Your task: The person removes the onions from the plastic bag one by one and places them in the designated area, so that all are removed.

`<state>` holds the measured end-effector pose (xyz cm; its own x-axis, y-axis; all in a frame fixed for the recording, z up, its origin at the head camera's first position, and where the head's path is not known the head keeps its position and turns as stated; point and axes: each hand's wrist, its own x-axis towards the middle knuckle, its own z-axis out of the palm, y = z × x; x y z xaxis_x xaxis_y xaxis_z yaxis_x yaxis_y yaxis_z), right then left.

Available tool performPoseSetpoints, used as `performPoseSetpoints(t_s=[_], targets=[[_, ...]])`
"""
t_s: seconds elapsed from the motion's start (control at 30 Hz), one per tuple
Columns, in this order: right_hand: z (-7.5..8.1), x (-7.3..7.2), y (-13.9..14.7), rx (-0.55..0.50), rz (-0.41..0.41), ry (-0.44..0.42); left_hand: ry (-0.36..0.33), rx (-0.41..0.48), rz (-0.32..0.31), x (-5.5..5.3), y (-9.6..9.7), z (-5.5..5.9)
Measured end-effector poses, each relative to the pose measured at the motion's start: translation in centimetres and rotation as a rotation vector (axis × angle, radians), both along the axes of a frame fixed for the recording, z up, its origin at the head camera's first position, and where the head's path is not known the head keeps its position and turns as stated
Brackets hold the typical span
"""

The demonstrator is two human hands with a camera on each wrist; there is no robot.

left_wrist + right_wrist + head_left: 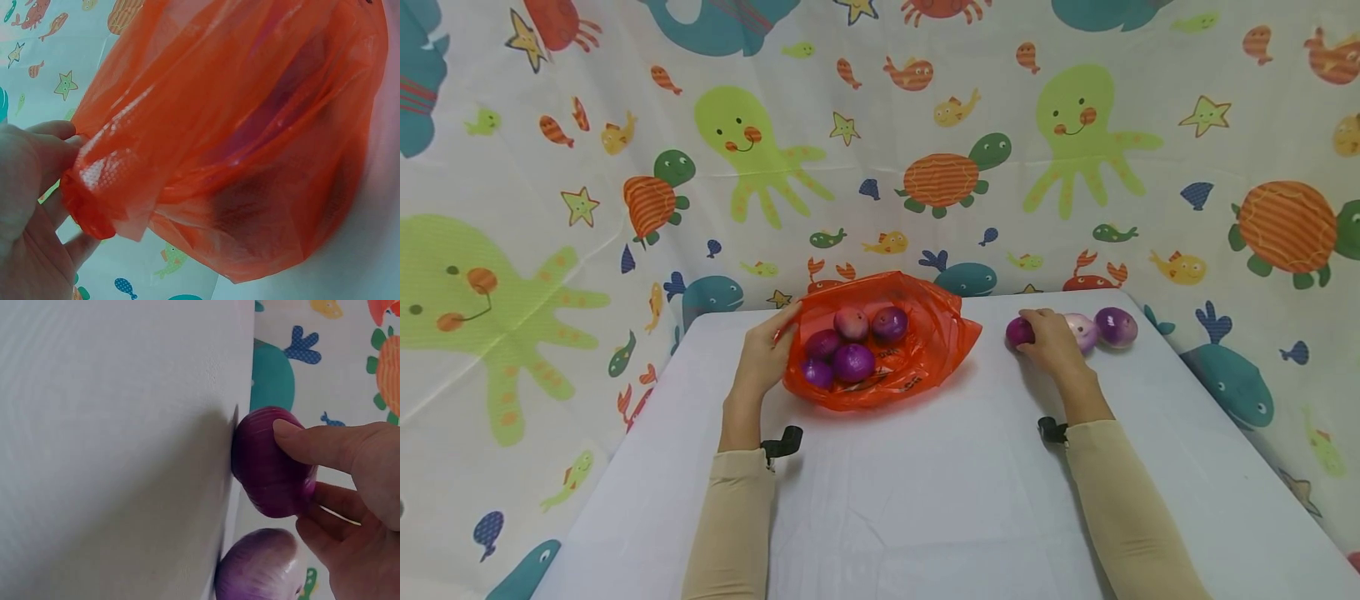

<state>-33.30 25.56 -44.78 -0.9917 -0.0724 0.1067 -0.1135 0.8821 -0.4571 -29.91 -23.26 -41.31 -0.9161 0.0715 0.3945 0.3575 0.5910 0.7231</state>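
Observation:
An orange-red plastic bag (925, 367) lies open on the table, left of the middle, with several red onions (854, 362) inside. My left hand (762, 354) holds the left edge of the bag; in the left wrist view, fingers and thumb grip bunched plastic (94, 206). On the right, my right hand (1054, 337) pinches a dark purple red onion (269, 462) between thumb and fingers, at the tabletop. Beside that hand sit a paler onion (1081, 332), partly behind it, and a purple onion (1116, 327) farther right.
A white-covered table (917, 500) spreads under both forearms. Directly behind it hangs a curtain (865, 108) printed with sea animals. Each wrist wears a small black camera, such as the left camera (784, 442).

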Motion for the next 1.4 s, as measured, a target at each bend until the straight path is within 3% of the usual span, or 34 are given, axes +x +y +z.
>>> performPoseSetpoints(t_s=[0.27, 0.87, 1.4], targets=[[0.0, 0.2, 0.5, 0.041, 0.027, 0.059, -0.021, -0.001, 0.005, 0.3, 0.1, 0.2], [0.8, 0.3, 0.1, 0.036, -0.017, 0.002, -0.014, 0.004, 0.003, 0.0, 0.1, 0.0], [3.7, 1.5, -4.1, -0.154, 0.045, 0.277, 0.004, -0.005, -0.012, -0.1, 0.1, -0.1]])
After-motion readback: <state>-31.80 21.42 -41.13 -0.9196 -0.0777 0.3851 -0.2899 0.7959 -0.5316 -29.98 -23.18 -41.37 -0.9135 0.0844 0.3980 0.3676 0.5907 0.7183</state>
